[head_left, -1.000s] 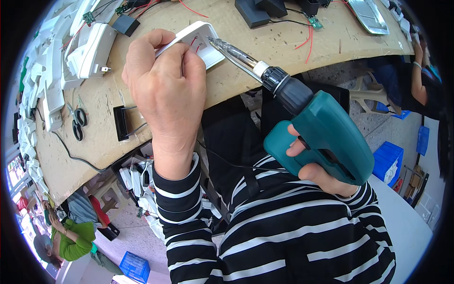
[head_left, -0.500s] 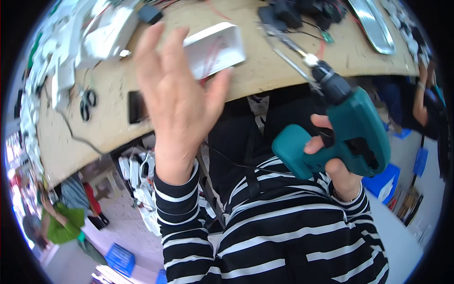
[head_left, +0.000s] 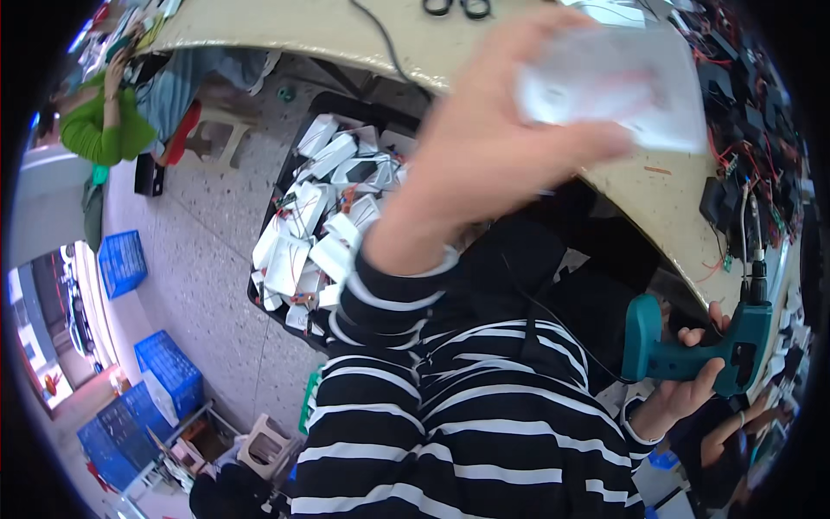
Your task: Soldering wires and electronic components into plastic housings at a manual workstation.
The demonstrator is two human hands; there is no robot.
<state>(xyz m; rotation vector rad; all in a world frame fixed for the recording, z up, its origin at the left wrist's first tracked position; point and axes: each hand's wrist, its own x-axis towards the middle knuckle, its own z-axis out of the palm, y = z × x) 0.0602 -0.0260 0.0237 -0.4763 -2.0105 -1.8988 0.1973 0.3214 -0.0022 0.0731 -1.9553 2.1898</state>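
My left hand (head_left: 497, 164) grips a white plastic case (head_left: 670, 95), an open shallow box with red wire showing in it. Hand and case are lifted over the table edge, and both are blurred by motion. At the lower right my right hand (head_left: 679, 398) holds a teal power drill (head_left: 687, 359) by its handle. The drill's black chuck points toward the tabletop's right side, where black parts lie. A dark cord trails past the drill's base across my lap.
Below the table, a black tub (head_left: 367, 110) holds several white cases with wires. Black-handled scissors (head_left: 458, 7) lie on the wooden table (head_left: 653, 208). Black adapters and red wires (head_left: 748, 130) crowd its right side. Blue crates (head_left: 121, 264) stand at left; other people sit at both sides.
My left hand has closed on the white case and lifted it off the table. The view has swung left, bringing the tub into sight. The drill stays in my right hand.
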